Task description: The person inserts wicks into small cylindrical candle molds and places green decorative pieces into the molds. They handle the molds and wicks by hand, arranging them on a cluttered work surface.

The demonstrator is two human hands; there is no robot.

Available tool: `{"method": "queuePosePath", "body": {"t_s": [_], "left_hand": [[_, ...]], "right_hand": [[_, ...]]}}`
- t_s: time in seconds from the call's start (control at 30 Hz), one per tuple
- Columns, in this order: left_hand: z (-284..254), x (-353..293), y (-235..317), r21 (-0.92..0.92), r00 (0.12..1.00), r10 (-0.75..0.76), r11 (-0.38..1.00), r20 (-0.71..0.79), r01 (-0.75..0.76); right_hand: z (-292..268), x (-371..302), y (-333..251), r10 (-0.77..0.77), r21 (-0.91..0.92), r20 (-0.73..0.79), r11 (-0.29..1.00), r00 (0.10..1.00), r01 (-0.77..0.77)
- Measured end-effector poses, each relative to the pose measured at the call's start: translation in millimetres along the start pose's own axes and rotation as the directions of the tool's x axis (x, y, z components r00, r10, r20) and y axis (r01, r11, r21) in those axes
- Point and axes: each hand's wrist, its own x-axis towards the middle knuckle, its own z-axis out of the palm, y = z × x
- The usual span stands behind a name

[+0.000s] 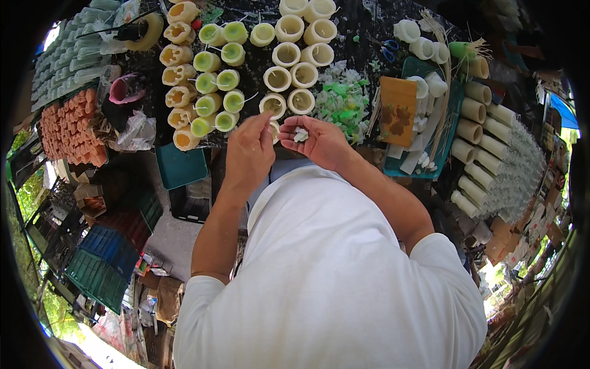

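My right hand (321, 145) is cupped palm up at the table's near edge, with small white wax pieces (300, 134) lying in it. My left hand (251, 150) is beside it, fingers bent and drawn together at the rim of a cream wax cup (272, 106); whatever is between its fingertips is hidden. Another cream wax cup (274, 130) shows partly between my hands. Cream cups stand in two columns ahead, one of them (301, 101) just beyond my right fingers. A heap of white and green wax scraps (342, 101) lies right of these cups.
Green candles with wicks (227, 80) and scalloped yellowish wax cups (179, 75) stand left in columns. A teal tray (452, 132) at right holds white pieces and an orange-brown slab (397, 111). Pale cylinders (488, 161) are stacked far right, peach wax pieces (72, 129) far left.
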Motion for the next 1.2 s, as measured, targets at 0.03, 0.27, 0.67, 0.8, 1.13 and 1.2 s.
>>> {"method": "queuePosePath", "body": {"t_s": [0.03, 0.27, 0.67, 0.8, 1.13, 1.2], "left_hand": [[7, 11, -12, 0.100, 0.994, 0.066, 0.993, -0.089, -0.057], [47, 54, -49, 0.353, 0.977, 0.210, 0.913, 0.026, -0.206], [42, 31, -69, 0.197, 0.969, 0.206, 0.964, -0.133, -0.178], [40, 29, -70, 0.139, 0.966, 0.202, 0.974, -0.161, -0.181], [45, 21, -71, -0.035, 0.979, 0.065, 0.997, -0.191, -0.073], [44, 21, -70, -0.049, 0.979, 0.053, 0.997, -0.198, -0.064]], "right_hand": [[8, -4, -5, -0.025, -0.016, -0.060, 1.000, 0.998, 0.024], [9, -11, -24, -0.096, -0.294, -0.039, 0.952, 0.995, 0.080], [21, 0, -29, -0.066, -0.564, -0.035, 0.825, 0.997, 0.035], [30, 8, -25, -0.335, -0.952, -0.016, 0.294, 0.942, 0.089], [47, 31, -17, -0.414, -0.976, 0.109, 0.128, 0.904, 0.176], [44, 28, -18, -0.394, -0.978, 0.081, 0.145, 0.915, 0.149]]}}
